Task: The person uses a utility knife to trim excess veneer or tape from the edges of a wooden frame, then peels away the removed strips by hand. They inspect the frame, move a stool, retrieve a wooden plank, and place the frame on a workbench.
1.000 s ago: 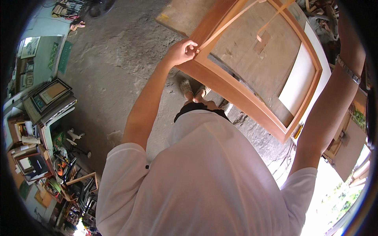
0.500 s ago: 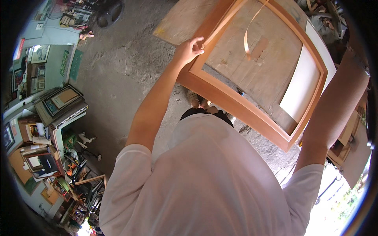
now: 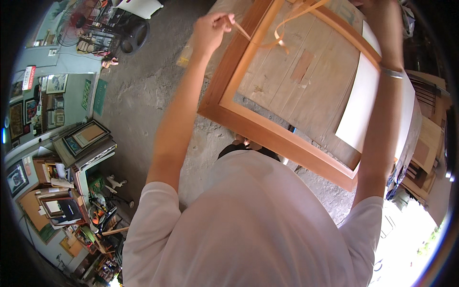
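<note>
A large orange-brown wooden picture frame (image 3: 282, 141) is tilted in front of me, over a plank worktable (image 3: 306, 86). My left hand (image 3: 213, 29) is raised beside the frame's left rail. Its fingers pinch one end of a thin tan strip of tape (image 3: 277, 40) that loops across the frame's opening. My right hand (image 3: 380, 8) reaches to the frame's upper right, cut off by the picture's top edge, so its grip is hidden. A metal bangle (image 3: 393, 72) sits on that wrist. A white sheet (image 3: 358, 112) lies on the table behind the frame.
Concrete floor (image 3: 143, 95) lies to the left. Stacked framed pictures (image 3: 83, 138) and cluttered shelves (image 3: 57, 205) line the left side. A fan (image 3: 79, 21) stands at the upper left. Wooden boards (image 3: 425, 153) lean at the right.
My left hand has let go of the frame's corner and risen, now pinching the tape strip. The frame fills more of the view and my right hand has come into sight.
</note>
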`<state>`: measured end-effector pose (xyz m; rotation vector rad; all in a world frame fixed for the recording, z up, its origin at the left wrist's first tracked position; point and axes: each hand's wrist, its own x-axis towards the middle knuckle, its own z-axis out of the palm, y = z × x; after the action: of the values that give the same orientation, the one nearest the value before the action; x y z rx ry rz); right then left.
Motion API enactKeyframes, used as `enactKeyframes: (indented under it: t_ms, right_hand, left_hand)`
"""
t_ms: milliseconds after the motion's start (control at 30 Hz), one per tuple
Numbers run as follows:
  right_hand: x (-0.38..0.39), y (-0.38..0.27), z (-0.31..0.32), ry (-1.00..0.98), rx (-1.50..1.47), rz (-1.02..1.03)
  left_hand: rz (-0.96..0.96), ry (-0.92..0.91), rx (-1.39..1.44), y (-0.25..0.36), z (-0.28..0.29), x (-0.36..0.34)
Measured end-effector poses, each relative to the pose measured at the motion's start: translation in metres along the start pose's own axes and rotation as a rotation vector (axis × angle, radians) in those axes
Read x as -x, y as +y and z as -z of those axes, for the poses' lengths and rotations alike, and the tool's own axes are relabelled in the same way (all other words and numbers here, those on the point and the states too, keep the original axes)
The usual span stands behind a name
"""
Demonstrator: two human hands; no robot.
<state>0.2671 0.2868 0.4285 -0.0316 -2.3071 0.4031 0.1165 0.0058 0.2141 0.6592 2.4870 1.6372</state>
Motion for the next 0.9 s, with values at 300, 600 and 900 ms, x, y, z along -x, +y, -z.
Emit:
enactKeyframes:
  t_ms: [300,600,900]
  right_hand:
    - [0.034,0.010,-0.132,-0.361,-0.433,-0.024]
    - [-0.031,0.060,-0.159,0.109,-0.251,-0.210]
    - [-0.054,0.102,-0.107,0.309,-0.329,-0.285]
  left_hand:
    - [-0.493,0.055,-0.086,0.163,0.002,-0.056]
    - [-0.802,-0.042,-0.003,0.168,0.000,-0.107]
    - [-0.135,-0.166,-0.125,-0.033,-0.018,-0.161]
